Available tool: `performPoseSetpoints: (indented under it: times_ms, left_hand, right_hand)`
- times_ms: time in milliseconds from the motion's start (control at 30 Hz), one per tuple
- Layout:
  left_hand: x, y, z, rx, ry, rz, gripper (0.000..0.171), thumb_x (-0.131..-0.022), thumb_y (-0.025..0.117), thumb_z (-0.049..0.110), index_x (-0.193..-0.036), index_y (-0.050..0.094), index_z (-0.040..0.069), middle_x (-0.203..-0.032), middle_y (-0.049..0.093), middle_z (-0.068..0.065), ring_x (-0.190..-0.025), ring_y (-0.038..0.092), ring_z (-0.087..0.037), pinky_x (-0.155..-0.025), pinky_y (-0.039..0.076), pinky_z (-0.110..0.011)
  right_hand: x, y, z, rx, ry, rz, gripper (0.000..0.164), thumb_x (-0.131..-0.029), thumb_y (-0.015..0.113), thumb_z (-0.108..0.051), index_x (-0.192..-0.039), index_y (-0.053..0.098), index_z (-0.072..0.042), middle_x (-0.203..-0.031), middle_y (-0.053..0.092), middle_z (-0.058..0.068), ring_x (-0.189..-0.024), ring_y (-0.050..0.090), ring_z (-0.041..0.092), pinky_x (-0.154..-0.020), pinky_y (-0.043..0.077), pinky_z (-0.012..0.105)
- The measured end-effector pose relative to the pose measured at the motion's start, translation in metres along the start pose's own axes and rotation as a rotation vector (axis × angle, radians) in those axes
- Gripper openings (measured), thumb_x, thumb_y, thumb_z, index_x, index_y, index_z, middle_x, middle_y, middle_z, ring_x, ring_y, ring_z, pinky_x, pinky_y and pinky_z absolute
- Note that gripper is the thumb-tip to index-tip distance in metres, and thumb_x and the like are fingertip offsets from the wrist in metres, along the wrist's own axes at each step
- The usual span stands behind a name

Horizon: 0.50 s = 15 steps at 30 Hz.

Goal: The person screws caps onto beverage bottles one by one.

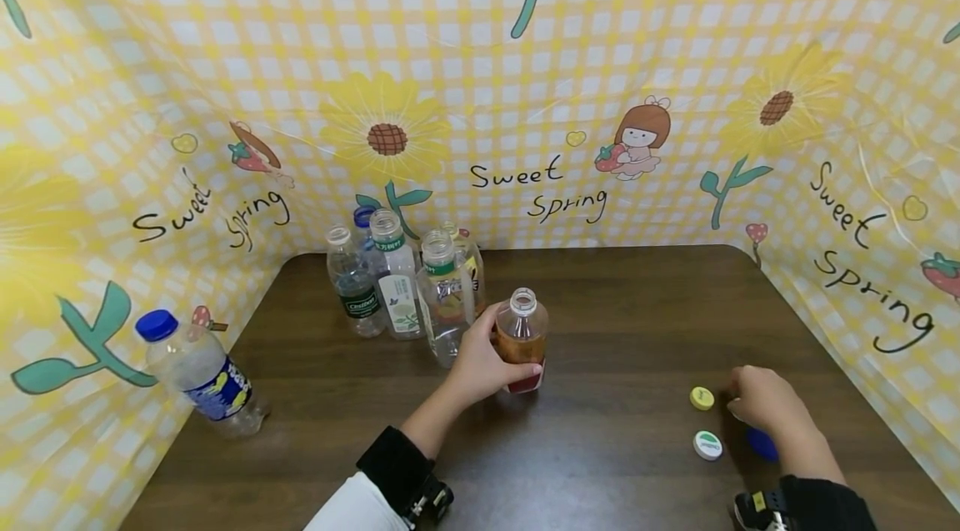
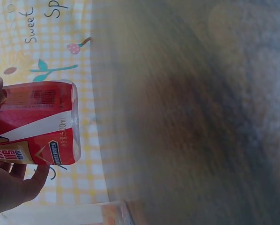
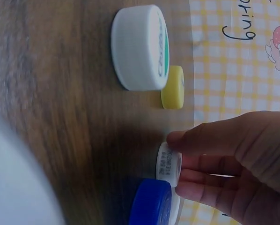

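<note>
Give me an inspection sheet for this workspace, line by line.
Surface: dark brown wood-look table.
Job's things: clear plastic bottle with a red label, uncapped; small white plastic cap; round yellow plastic cap; round white plastic cap with green print; round blue plastic cap.
Clutter: group of clear plastic bottles toward the back left; clear plastic bottle with blue cap and blue label, far left.
Hands: left hand holds the red-labelled bottle; right hand pinches the small white cap.
Cables: nothing seen.
Surroundings: yellow-and-white checked sheet printed with sunflowers.
</note>
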State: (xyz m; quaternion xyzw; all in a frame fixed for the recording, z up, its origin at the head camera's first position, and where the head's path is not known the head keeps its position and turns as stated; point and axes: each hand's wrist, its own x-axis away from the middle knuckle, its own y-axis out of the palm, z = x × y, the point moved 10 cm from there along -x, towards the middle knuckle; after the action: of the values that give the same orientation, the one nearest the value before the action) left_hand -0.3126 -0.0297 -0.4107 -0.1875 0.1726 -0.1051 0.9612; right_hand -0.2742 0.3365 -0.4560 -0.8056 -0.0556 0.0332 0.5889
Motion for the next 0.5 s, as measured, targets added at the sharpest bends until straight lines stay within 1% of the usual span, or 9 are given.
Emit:
performPoseSetpoints:
  times_ms: [33,100,167,233,367,500]
  left_hand:
    - [0.0001,0.0002,0.0003,-0.003,-0.003,-0.001,0.087,-0.064,0.093,0.022,-0.137,0.046,0.012,-0.126,0.058,-0.006,-0.114,0.058,-0.024,-0.096,0.047,-0.046]
    - [0.0003,0.001,0.0003,-0.006,-0.007,-0.004,0.087,-0.065,0.093,0.023,-0.137,0.046,0.013,-0.126,0.058,-0.006,-0.115,0.057,-0.024,-0.096,0.047,-0.046]
    - [0.0005,0.0016,0.0004,-0.005,-0.01,-0.006,0.087,-0.065,0.093,0.023,-0.137,0.046,0.013,-0.126,0.058,-0.006,-0.115,0.057,-0.024,-0.097,0.047,-0.046]
    - [0.0006,0.0021,0.0006,-0.003,-0.009,-0.007,0.087,-0.064,0.093,0.022,-0.137,0.046,0.013,-0.126,0.058,-0.006,-0.115,0.057,-0.024,-0.096,0.047,-0.046]
    - [0.0009,0.0028,0.001,-0.003,-0.006,-0.007,0.087,-0.064,0.093,0.022,-0.137,0.046,0.012,-0.126,0.058,-0.006,-0.114,0.058,-0.024,-0.096,0.047,-0.046]
    - [0.0013,0.0039,0.0004,-0.009,-0.008,-0.01,0.086,-0.065,0.093,0.022,-0.137,0.046,0.012,-0.126,0.058,-0.007,-0.114,0.058,-0.024,-0.096,0.047,-0.046]
  right_hand:
    - [-0.0002,0.001,-0.0005,0.001,-0.004,0.002,0.009,-0.068,0.066,0.003,-0.073,0.06,-0.002,-0.069,0.056,0.004,-0.063,0.051,0.024,-0.056,0.043,0.042]
    - [-0.0002,0.0025,-0.0019,-0.007,-0.006,0.006,0.014,-0.066,0.062,0.004,-0.066,0.053,-0.006,-0.065,0.049,0.001,-0.06,0.044,0.021,-0.054,0.036,0.036]
    - [0.0002,0.0042,-0.0028,-0.014,-0.01,0.011,0.021,-0.064,0.059,0.005,-0.061,0.045,-0.01,-0.063,0.042,0.0,-0.058,0.037,0.019,-0.054,0.029,0.033]
    - [0.0007,0.0057,-0.0035,-0.021,-0.014,0.013,0.029,-0.064,0.058,0.006,-0.059,0.037,-0.013,-0.061,0.036,-0.002,-0.056,0.032,0.017,-0.054,0.025,0.031]
    - [0.0031,0.0065,-0.0041,-0.023,-0.013,0.017,0.041,-0.067,0.06,0.007,-0.06,0.027,-0.016,-0.059,0.023,-0.005,-0.054,0.024,0.014,-0.053,0.021,0.029]
    - [0.0041,0.006,-0.0053,-0.026,-0.019,0.018,0.045,-0.069,0.062,0.007,-0.059,0.025,-0.017,-0.059,0.018,-0.006,-0.053,0.022,0.012,-0.052,0.021,0.028]
